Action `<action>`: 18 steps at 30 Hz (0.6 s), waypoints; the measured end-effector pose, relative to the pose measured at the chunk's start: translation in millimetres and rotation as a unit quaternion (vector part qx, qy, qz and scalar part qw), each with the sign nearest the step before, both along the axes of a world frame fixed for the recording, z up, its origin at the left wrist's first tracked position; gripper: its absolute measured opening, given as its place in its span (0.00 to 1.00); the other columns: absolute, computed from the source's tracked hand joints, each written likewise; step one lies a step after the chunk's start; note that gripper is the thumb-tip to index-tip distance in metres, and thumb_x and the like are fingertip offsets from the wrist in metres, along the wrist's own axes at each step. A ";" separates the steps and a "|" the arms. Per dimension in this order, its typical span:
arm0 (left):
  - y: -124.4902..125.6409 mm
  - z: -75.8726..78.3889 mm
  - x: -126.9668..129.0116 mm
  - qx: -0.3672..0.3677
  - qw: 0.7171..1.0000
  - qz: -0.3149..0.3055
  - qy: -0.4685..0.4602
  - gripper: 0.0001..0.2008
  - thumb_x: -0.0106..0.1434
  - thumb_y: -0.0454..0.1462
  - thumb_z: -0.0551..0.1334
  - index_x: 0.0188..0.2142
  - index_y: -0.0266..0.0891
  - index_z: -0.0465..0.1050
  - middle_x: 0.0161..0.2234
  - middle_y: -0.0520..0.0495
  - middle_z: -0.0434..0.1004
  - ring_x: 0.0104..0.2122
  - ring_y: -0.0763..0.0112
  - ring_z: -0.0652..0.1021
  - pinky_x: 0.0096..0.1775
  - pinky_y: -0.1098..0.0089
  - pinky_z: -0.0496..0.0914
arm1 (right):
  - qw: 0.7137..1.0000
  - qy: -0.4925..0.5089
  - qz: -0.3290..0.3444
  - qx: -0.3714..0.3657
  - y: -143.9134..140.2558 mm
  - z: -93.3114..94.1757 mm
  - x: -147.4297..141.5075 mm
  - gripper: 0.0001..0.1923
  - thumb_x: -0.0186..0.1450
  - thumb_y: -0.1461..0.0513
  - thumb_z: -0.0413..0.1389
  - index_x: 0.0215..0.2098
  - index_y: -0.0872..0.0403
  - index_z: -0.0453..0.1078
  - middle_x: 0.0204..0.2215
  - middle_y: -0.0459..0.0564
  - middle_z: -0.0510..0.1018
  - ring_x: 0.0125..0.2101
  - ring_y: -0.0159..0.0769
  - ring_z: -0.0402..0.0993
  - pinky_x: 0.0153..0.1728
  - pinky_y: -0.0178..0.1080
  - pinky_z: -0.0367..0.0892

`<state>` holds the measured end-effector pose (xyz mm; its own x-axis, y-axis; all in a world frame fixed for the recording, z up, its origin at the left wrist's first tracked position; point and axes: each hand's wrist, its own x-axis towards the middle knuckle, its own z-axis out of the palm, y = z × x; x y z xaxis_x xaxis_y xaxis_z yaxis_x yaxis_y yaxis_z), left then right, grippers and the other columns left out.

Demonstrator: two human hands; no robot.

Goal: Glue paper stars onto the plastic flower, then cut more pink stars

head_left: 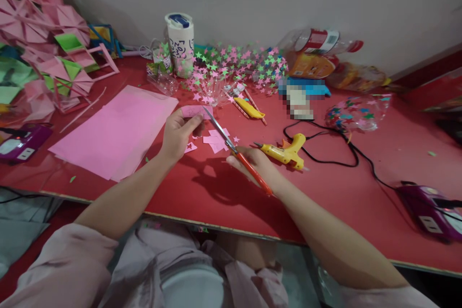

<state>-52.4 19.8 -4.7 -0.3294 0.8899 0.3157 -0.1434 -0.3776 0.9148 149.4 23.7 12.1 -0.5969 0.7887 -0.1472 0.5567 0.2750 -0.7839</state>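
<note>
Scissors [234, 150] lie along a diagonal axis: orange handles low and to the right, blades pointing up and to the left, tips meeting a small pink paper strip [195, 111]. The right hand [252, 161] is closed around the handles; the blades stand slightly parted at the strip's right end. The left hand [176, 132] pinches the strip between thumb and fingers, holding it roughly level above the table [361, 192].

Pink paper scraps [216, 140] lie on the table directly below the blades. A yellow glue gun [287, 151] rests just beside the right hand, nozzle pointing left, its black cord [335, 154] trailing right. A yellow utility knife [249, 108] lies beyond the scissors. A stack of large pink sheets [119, 134] lies left of the left hand. Farther back stand a white tumbler [180, 43] and a cluster of pink and green paper stars [238, 65].

The table surface is red and meets a pale wall [252, 0] at the rear.
</note>
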 end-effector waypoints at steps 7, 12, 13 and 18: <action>0.2 -0.2 -0.1 0.003 1.000 -0.017 -0.007 0.07 0.55 0.40 0.64 0.28 0.39 0.73 0.18 0.54 0.71 0.18 0.80 0.69 0.20 0.76 0.63 | 0.999 0.022 -0.011 -0.031 -3.9 1.4 -0.4 0.28 0.57 0.38 0.50 0.21 0.52 0.56 0.16 0.39 0.55 0.19 0.27 0.51 0.22 0.34 0.48; 0.5 0.0 -0.6 0.007 1.000 -0.021 -0.015 0.05 0.55 0.39 0.64 0.28 0.39 0.73 0.18 0.55 0.71 0.17 0.81 0.69 0.20 0.77 0.62 | 0.999 0.024 -0.013 -0.028 -3.4 1.5 -1.7 0.28 0.57 0.38 0.50 0.21 0.53 0.57 0.15 0.39 0.57 0.18 0.26 0.52 0.21 0.34 0.48; 0.6 0.0 -0.9 0.007 1.000 -0.023 -0.014 0.05 0.56 0.38 0.64 0.28 0.39 0.73 0.18 0.54 0.71 0.18 0.81 0.69 0.20 0.77 0.62 | 0.999 0.024 -0.013 -0.028 -3.3 1.4 -1.8 0.28 0.57 0.38 0.50 0.21 0.53 0.57 0.15 0.39 0.57 0.18 0.26 0.52 0.21 0.34 0.48; 0.9 -0.2 -1.6 0.007 1.000 -0.023 -0.009 0.04 0.56 0.37 0.63 0.28 0.39 0.74 0.18 0.54 0.71 0.18 0.80 0.69 0.20 0.76 0.63 | 0.999 0.030 -0.015 -0.029 -4.1 0.7 -1.8 0.28 0.57 0.38 0.50 0.21 0.53 0.58 0.15 0.39 0.57 0.18 0.27 0.53 0.21 0.34 0.48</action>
<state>-54.1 20.6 -4.8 -0.2941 0.8998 0.3222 -0.1782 -0.3828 0.9065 147.6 19.6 12.8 -0.5824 0.7973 -0.1583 0.5161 0.2123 -0.8298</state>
